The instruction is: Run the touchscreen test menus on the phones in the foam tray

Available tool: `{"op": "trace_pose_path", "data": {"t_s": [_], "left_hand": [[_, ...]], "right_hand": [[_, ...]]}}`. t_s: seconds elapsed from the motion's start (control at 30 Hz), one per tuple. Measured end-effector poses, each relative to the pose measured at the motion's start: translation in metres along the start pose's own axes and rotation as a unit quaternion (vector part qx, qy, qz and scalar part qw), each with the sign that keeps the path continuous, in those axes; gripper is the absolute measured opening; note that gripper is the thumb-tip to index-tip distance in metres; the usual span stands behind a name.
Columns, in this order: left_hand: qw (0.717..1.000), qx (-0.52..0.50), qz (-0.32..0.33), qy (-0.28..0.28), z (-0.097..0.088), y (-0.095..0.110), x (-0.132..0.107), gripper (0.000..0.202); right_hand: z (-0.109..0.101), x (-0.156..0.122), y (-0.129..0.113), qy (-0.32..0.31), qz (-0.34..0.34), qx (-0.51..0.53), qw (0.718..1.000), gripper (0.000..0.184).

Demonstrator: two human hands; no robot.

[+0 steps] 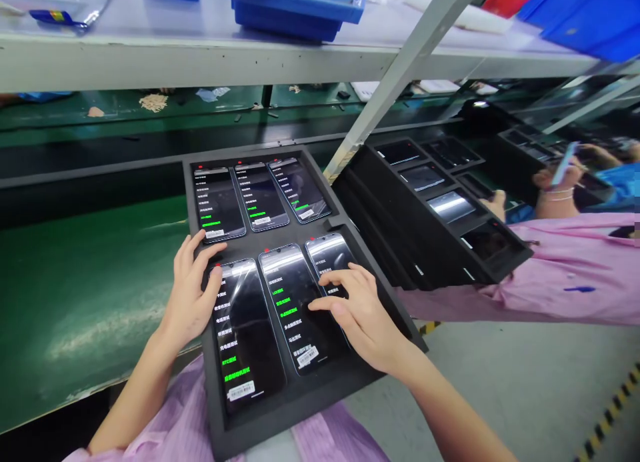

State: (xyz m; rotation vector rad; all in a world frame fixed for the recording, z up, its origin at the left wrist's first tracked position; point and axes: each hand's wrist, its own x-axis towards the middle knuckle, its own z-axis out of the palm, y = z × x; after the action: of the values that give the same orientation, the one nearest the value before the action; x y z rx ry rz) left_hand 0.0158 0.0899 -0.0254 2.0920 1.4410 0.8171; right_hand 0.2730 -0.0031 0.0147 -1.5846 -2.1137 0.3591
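A black foam tray [295,415] holds two rows of three smartphones, their dark screens listing white and green lines of text. My left hand [193,289] lies over the tray's left edge with fingers apart, the thumb at the top of the near-left smartphone [255,335]. Above the near-middle smartphone [285,289] is my right hand [357,309], fingers loosely stretched and a fingertip at or just over its screen. That hand partly covers the near-right smartphone [325,250]. In the far row lie a left smartphone [225,202], a middle smartphone [267,195] and a right smartphone [305,189].
A second black tray [390,229] of phones stands to the right, by a co-worker's pink sleeve [575,269]. Farther off, another person's hand [563,179] holds a phone. A slanted metal post [400,69] rises behind my tray. Blue bins [300,15] sit on the shelf above.
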Motion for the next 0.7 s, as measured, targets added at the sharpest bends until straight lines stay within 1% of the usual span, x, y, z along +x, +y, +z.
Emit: {"op": "trace_pose_path", "data": {"t_s": [0.1, 0.17, 0.2, 0.3, 0.37, 0.43, 0.5, 0.6, 0.7], "left_hand": [[1.0, -0.002, -0.002, -0.002, -0.0005, 0.001, -0.0005, 0.031], [1.0, -0.002, -0.003, -0.002, -0.0008, 0.0019, -0.0006, 0.032], [1.0, -0.001, -0.003, -0.003, -0.001, 0.0023, -0.0006, 0.032], [1.0, 0.003, -0.008, -0.006, -0.0014, 0.0037, -0.0007, 0.032], [1.0, 0.002, -0.011, -0.008, -0.0016, 0.0043, -0.0007, 0.032], [1.0, 0.002, -0.013, -0.009, -0.0016, 0.0047, -0.0006, 0.032], [1.0, 0.002, -0.014, -0.009, -0.0015, 0.0048, -0.0006, 0.032], [1.0, 0.0, -0.015, -0.009, -0.0015, 0.0047, -0.0009, 0.032], [1.0, -0.002, -0.017, -0.008, -0.0013, 0.0043, -0.0013, 0.032]], "right_hand": [[0.0008, 0.0017, -0.0017, -0.05, -0.014, 0.02, 0.998, 0.04], [0.0018, 0.0013, -0.0012, -0.067, -0.016, 0.018, 0.997, 0.041], [0.0027, 0.0013, -0.0008, -0.063, -0.012, 0.007, 0.998, 0.041], [0.0065, 0.0026, 0.0004, -0.019, 0.014, -0.043, 0.999, 0.042], [0.0085, 0.0032, 0.0006, -0.002, 0.024, -0.063, 0.998, 0.043], [0.0091, 0.0026, 0.0009, 0.004, 0.018, -0.061, 0.998, 0.043], [0.0087, 0.0008, 0.0015, 0.011, -0.002, -0.042, 0.999, 0.042], [0.0079, -0.002, 0.0024, -0.002, -0.033, -0.004, 0.999, 0.041], [0.0085, -0.0023, 0.0024, -0.034, -0.058, -0.003, 0.998, 0.039]]}}
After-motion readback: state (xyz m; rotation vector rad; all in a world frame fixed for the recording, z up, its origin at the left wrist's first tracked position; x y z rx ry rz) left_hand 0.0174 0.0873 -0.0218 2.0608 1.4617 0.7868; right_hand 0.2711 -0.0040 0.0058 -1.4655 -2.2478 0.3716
